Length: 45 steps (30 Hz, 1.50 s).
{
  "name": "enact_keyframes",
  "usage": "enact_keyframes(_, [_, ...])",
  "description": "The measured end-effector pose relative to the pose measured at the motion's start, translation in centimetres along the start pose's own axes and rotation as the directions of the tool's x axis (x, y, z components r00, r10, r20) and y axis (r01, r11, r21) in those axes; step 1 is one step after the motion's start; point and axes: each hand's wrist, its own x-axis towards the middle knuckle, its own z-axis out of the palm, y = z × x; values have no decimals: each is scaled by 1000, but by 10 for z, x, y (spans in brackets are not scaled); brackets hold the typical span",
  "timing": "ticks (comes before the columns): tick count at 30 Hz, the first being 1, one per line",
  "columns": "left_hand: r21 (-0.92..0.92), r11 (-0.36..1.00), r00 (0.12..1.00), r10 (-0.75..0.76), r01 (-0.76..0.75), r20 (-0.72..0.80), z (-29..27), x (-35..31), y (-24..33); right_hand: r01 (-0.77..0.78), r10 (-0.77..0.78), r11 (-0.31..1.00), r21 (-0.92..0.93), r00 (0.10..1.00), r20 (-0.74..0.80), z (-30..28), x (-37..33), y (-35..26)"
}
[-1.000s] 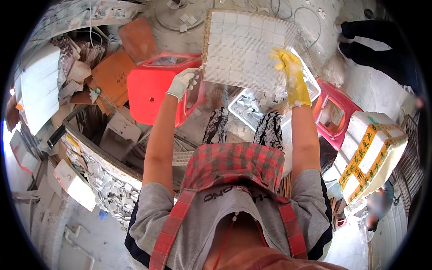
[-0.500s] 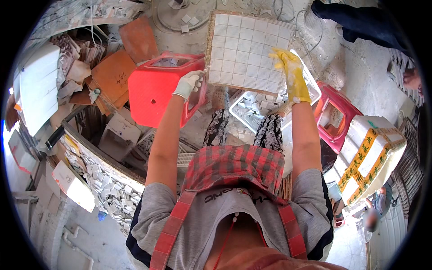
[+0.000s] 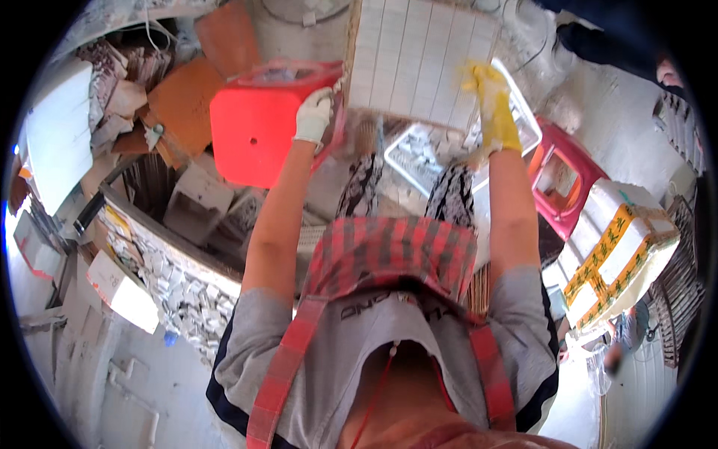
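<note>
A square board faced with white tiles point(image 3: 419, 56) is tilted up in front of me, its far edge cut off by the view. My left hand point(image 3: 314, 116), in a whitish glove, has its fingers curled at the board's left edge, beside a red plastic stool point(image 3: 250, 138). My right hand point(image 3: 496, 112), in a yellow glove, grips the right edge; its fingertips reach over the tiled face and are blurred. Below the board, partly hidden by it and my right hand, is a white plastic basket point(image 3: 404, 166) containing loose small tiles point(image 3: 420, 155).
A dark pink stool point(image 3: 557, 183) and a white foam box with yellow tape point(image 3: 617, 243) stand at right. On the left are brown boards point(image 3: 179, 116) and a heap of tile pieces point(image 3: 187, 303). Another person's dark-clothed leg point(image 3: 609, 56) shows at the far right.
The whole view has shifted, so the board, stools and both hands appear higher. The tile face is now blurred, with its crosswise joints smeared out. Both hands stay at the board's edges.
</note>
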Motion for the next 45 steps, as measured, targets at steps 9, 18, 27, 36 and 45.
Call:
enact_keyframes(9, [883, 273, 831, 520, -382, 199, 24, -72, 22, 110, -113, 993, 39, 989, 94, -8, 12, 14])
enact_keyframes(18, [899, 243, 846, 489, -365, 211, 26, -71, 7, -142, 68, 899, -415, 980, -189, -38, 97, 63])
enact_keyframes(27, [883, 334, 885, 434, -330, 167, 24, -68, -1, 24, -365, 415, -909, 920, -142, -20, 51, -15])
enact_keyframes(36, [789, 412, 819, 541, -456, 191, 20, -66, -27, 579, -515, -95, -809, 667, 538, 126, 47, 29])
enact_keyframes(45, [772, 445, 841, 499, -454, 208, 20, -61, -27, 665, -601, -339, -666, 392, 697, 161, 94, -46])
